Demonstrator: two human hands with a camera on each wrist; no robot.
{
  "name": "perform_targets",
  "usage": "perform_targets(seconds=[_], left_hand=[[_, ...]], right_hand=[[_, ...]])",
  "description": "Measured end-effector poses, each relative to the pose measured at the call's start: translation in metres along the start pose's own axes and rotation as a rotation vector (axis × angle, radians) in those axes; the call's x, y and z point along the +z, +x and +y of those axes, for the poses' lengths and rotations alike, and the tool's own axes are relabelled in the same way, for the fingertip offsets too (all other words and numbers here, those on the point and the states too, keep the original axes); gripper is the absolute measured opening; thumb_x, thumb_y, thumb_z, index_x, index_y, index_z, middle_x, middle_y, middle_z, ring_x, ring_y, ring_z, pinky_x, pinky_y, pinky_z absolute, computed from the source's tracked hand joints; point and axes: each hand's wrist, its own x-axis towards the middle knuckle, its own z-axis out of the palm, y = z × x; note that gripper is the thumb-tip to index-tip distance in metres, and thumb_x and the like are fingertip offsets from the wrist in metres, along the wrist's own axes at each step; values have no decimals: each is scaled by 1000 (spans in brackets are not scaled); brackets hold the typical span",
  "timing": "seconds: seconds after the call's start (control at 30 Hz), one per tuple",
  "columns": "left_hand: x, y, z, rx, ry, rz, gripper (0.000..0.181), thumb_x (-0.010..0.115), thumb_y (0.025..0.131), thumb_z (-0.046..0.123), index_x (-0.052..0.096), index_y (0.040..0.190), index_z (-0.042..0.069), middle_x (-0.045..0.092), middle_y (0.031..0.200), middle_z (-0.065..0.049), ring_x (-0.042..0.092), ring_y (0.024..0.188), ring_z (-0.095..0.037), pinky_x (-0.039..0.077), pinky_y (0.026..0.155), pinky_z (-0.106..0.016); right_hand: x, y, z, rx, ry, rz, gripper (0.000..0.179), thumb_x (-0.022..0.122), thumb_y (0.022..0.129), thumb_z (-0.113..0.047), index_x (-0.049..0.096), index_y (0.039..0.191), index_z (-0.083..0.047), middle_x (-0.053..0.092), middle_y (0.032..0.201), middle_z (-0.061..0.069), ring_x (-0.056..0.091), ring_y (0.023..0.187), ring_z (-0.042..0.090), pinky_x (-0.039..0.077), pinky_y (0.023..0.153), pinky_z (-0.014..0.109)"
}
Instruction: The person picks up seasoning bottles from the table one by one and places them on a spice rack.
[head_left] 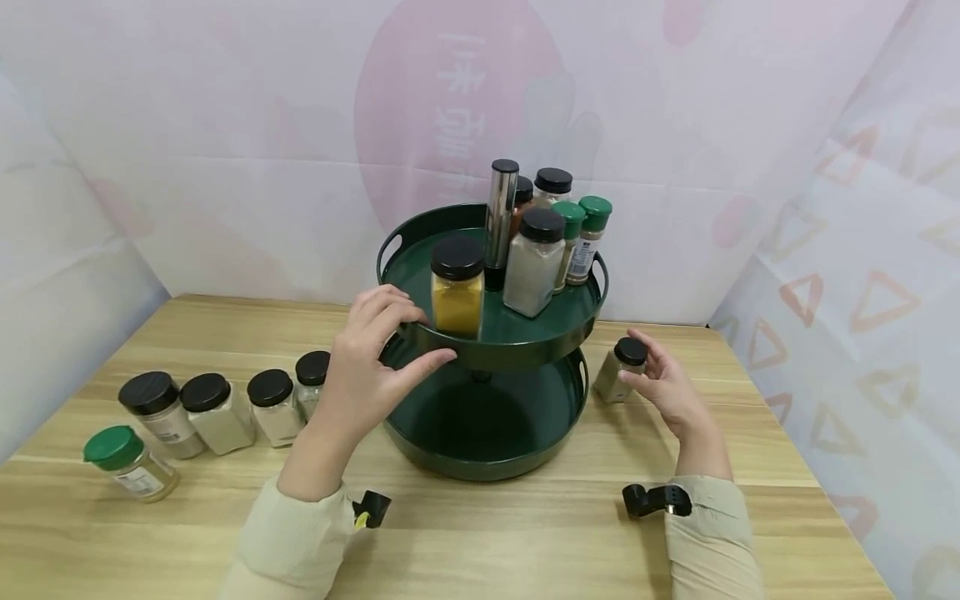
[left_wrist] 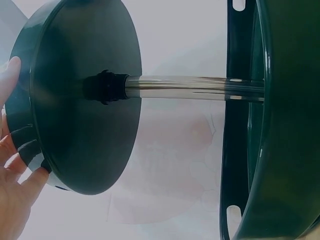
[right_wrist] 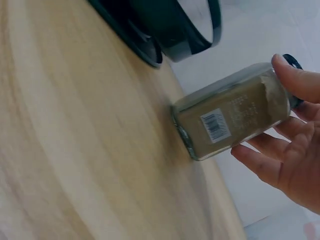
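Observation:
A green two-tier round tray stands mid-table in the head view, its upper tier (head_left: 510,355) above the lower tier (head_left: 480,471). My left hand (head_left: 363,358) holds the upper tier's rim at the left front. In the left wrist view, fingertips (left_wrist: 36,182) lie at the handle cutout and the thumb on the rim. To the tray's right, my right hand (head_left: 670,390) grips a glass spice jar (right_wrist: 232,112) of brownish powder near its black lid. That jar leans, its base at the tabletop. On the upper tier stand a yellow spice jar (head_left: 457,304) and a greyish spice jar (head_left: 531,271).
A silver cylinder (head_left: 501,212), two green-capped bottles (head_left: 583,254) and further black-lidded jars share the upper tier. At the table's left are several black-lidded jars (head_left: 225,425) and a green-capped bottle (head_left: 142,477). Printed cloth walls (head_left: 262,167) stand behind and beside the table.

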Motion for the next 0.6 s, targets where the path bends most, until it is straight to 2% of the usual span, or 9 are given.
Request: perform_targets(seconds=[0.07, 0.13, 0.2, 0.3, 0.4, 0.47, 0.53, 0.6], left_hand=[[0, -1, 0, 0, 4, -2, 53, 67, 85, 55, 67, 98, 4, 65, 102, -12, 52, 115, -30, 43, 106, -34], [0, -1, 0, -5, 3, -10, 52, 68, 85, 54, 67, 98, 4, 65, 102, -11, 52, 116, -29, 43, 106, -35], [0, -1, 0, -13, 1, -16, 50, 68, 85, 53, 68, 98, 5, 65, 102, -11, 52, 116, -29, 44, 106, -34], [-1, -1, 2, -20, 11, -24, 50, 70, 84, 53, 67, 98, 5, 64, 103, -11, 51, 116, -28, 44, 105, -31], [-2, 0, 2, -24, 15, -25, 45, 77, 82, 46, 67, 97, 5, 64, 103, -11, 52, 115, -28, 44, 104, -31], [-2, 0, 2, -21, 21, -30, 42, 81, 81, 41, 67, 97, 5, 63, 103, -11, 52, 114, -27, 44, 104, -32], [-2, 1, 1, -17, 22, -29, 41, 81, 81, 40, 67, 97, 5, 63, 103, -11, 52, 114, -27, 44, 103, -32], [-2, 1, 1, -13, 24, -32, 45, 77, 82, 46, 66, 97, 4, 63, 103, -11, 51, 114, -27, 44, 103, -32]], right_hand=[[3, 1, 3, -9, 0, -2, 77, 59, 94, 4, 17, 158, -5, 25, 160, 25, 44, 131, 11, 42, 96, 10], [4, 1, 6, -22, -1, -2, 78, 59, 92, 6, 18, 157, -3, 25, 159, 25, 44, 121, -3, 41, 94, 8], [4, 1, 9, -33, -7, 2, 76, 60, 92, 7, 21, 156, -2, 32, 157, 18, 42, 119, -9, 40, 94, 7], [3, 0, 12, -39, -23, 14, 70, 61, 92, 5, 27, 153, 1, 50, 142, -2, 46, 116, -9, 42, 93, 9], [4, 0, 12, -39, -41, 35, 64, 63, 92, 2, 32, 148, 4, 54, 122, -21, 52, 110, -7, 45, 89, 11], [5, 1, 10, -33, -51, 49, 63, 65, 92, 2, 35, 146, 5, 53, 119, -21, 53, 108, -7, 46, 88, 12], [6, 1, 8, -22, -63, 64, 62, 66, 91, 2, 36, 146, 5, 53, 124, -15, 54, 106, -8, 47, 87, 12], [8, 2, 6, -6, -70, 74, 62, 67, 91, 1, 37, 146, 4, 52, 130, -7, 53, 106, -9, 47, 88, 11]])
